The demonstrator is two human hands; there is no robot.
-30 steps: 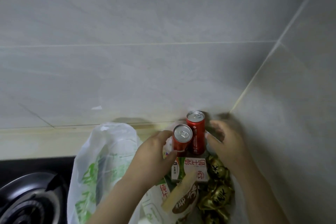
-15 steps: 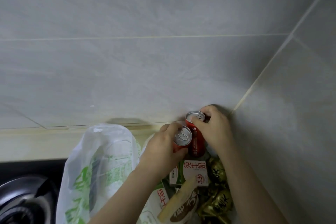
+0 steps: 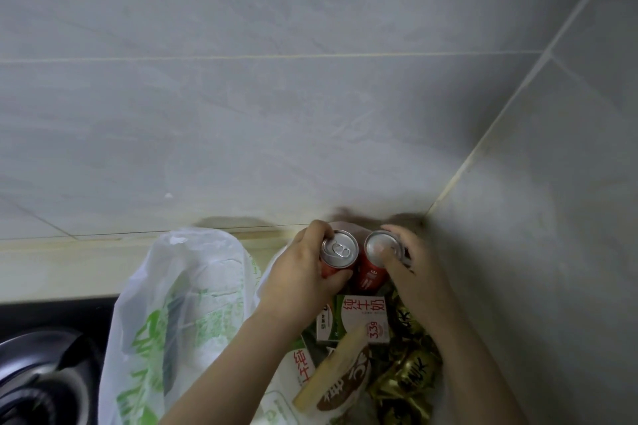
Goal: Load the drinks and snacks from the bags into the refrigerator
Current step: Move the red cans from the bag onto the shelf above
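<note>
Red left can & right can were upright, side by side, just right of a white bag. L grip was curled round left can; R grip pinched right can's rim. Milk carton & gold sweets lay beneath.

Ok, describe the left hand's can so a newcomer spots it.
Below the wall corner, two red cans are held side by side. It is the can nearer the white bag, in the left hand; its pull tab shows, while the right hand partly covers the other can.
</note>
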